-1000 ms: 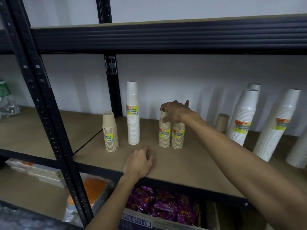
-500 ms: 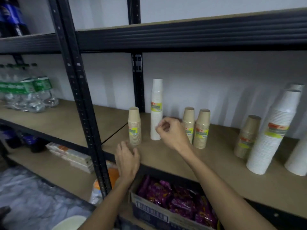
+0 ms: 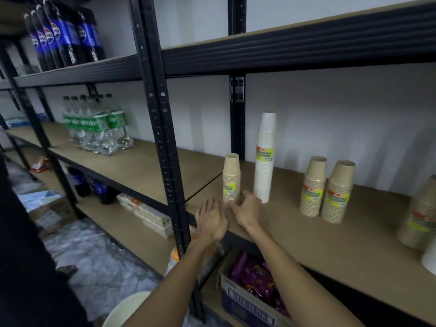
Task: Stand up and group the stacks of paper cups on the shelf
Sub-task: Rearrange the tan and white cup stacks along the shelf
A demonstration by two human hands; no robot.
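Observation:
A short brown cup stack (image 3: 231, 178) stands upright near the shelf's left end, with a tall white cup stack (image 3: 265, 159) just right of it. Two more brown cup stacks (image 3: 313, 186) (image 3: 337, 191) stand side by side farther right. Another brown stack (image 3: 418, 214) sits at the right edge. My right hand (image 3: 247, 208) is open, fingers spread, just in front of the short brown stack and holding nothing. My left hand (image 3: 211, 219) rests flat on the front edge of the shelf board (image 3: 318, 232).
A black upright post (image 3: 165, 138) stands left of my hands. Water bottles (image 3: 96, 128) sit on the neighbouring shelf, cola bottles (image 3: 63, 36) above. A box of purple packets (image 3: 254, 286) sits on the lower shelf. A white cup stack's rim (image 3: 430, 258) shows at far right.
My right hand left the two paired brown stacks and moved left and down to the short brown stack. The view swung left. My left hand stayed on the shelf edge.

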